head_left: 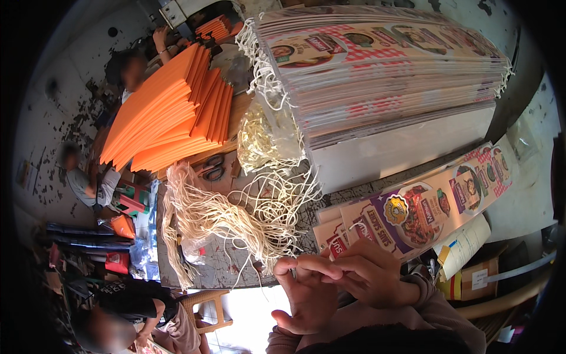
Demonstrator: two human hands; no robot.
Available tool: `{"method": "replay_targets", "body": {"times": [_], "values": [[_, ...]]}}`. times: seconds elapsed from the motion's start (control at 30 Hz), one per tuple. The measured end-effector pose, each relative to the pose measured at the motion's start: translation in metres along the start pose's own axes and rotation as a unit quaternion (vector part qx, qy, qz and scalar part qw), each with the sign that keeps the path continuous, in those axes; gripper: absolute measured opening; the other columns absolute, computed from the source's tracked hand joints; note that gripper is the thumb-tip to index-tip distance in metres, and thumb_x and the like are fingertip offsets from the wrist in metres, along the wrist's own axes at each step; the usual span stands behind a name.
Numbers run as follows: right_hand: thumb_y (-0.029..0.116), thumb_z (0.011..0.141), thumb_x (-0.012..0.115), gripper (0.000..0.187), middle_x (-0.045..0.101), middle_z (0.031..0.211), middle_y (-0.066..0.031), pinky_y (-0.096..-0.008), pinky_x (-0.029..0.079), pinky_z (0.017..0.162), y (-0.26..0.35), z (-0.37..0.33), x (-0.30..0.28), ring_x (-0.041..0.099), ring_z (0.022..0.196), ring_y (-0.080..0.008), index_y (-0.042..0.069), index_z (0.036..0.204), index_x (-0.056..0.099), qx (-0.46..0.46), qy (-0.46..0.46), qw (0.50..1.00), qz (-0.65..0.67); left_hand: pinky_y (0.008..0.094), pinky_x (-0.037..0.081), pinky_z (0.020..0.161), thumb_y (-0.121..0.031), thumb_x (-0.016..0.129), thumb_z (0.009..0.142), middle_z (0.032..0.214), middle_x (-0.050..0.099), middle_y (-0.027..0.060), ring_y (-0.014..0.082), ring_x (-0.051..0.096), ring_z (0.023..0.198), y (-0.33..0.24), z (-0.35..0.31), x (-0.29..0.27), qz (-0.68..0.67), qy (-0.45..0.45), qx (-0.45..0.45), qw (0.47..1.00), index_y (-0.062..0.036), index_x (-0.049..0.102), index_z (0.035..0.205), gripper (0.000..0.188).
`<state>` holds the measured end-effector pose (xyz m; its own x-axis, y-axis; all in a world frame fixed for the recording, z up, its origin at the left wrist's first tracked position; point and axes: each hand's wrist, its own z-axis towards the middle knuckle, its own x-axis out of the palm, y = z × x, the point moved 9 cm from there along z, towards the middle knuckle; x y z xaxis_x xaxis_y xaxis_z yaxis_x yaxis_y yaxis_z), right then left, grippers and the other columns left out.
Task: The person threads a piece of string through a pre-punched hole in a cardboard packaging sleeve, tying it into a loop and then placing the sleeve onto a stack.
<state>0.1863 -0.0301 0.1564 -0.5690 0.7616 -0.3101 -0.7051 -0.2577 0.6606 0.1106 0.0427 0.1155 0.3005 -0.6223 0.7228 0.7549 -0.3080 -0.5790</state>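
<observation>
1. Your left hand [306,295] and right hand [374,271] meet at the lower centre of the frame, fingers bent and close together; I cannot tell whether anything is pinched between them.
2. The printed panels [418,215] lie flat on the worktop [218,262], right of centre, just beyond your right hand — probably placed for easy reach.
3. Their long axis slants from lower centre up toward the right; the near end points at your fingers.
4. The cord bundle [224,215] sprawls left of your hands, likely loose so single strands pull free.
5. The tall stack [389,76], upper right, runs lengthwise left to right — presumably piled flat for alignment.
</observation>
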Motion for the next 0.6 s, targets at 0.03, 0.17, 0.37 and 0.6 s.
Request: {"method": "replay_targets", "body": {"times": [0.03,0.17,0.37,0.6], "values": [[0.006,0.065,0.076,0.024,0.058,0.072,-0.0048,-0.0279,0.044,0.049,-0.001,0.000,0.000,0.055,0.059,-0.0180,0.004,0.086,0.063,0.005,0.003,1.000,-0.002,0.0374,0.037,0.098,-0.067,0.033,0.084,0.092,0.048,0.0144,0.0247,0.053,0.091,0.000,0.001,0.001,0.007,0.001,0.003,1.000,-0.0134,0.028,0.129,0.070],[0.006,0.066,0.075,0.023,0.058,0.071,-0.0045,-0.0278,0.044,0.049,-0.003,-0.002,-0.001,0.055,0.059,-0.0179,0.004,0.086,0.064,0.008,-0.009,1.000,-0.018,0.0325,0.026,0.106,-0.070,0.020,0.084,0.084,0.051,0.0153,0.0238,0.055,0.081,0.002,0.002,0.007,0.022,0.020,0.013,0.999,-0.0122,0.026,0.130,0.074],[0.005,0.066,0.074,0.021,0.058,0.070,-0.0037,-0.0280,0.043,0.049,-0.004,-0.004,0.000,0.055,0.058,-0.0179,0.004,0.085,0.063,-0.010,-0.011,1.000,-0.013,0.0372,0.018,0.109,-0.071,0.017,0.084,0.088,0.052,0.0175,0.0244,0.055,0.079,0.001,0.001,0.010,0.033,0.026,0.014,0.999,-0.0121,0.025,0.131,0.075],[0.010,0.067,0.073,0.020,0.057,0.072,-0.0025,-0.0284,0.044,0.051,-0.005,-0.003,0.004,0.055,0.061,-0.0179,0.006,0.083,0.060,-0.042,0.022,0.996,-0.073,0.0421,0.023,0.104,-0.072,0.019,0.082,0.104,0.051,0.0251,0.0289,0.057,0.089,-0.004,-0.001,-0.031,0.006,-0.129,0.079,0.988,-0.0065,0.035,0.122,0.079]]}}
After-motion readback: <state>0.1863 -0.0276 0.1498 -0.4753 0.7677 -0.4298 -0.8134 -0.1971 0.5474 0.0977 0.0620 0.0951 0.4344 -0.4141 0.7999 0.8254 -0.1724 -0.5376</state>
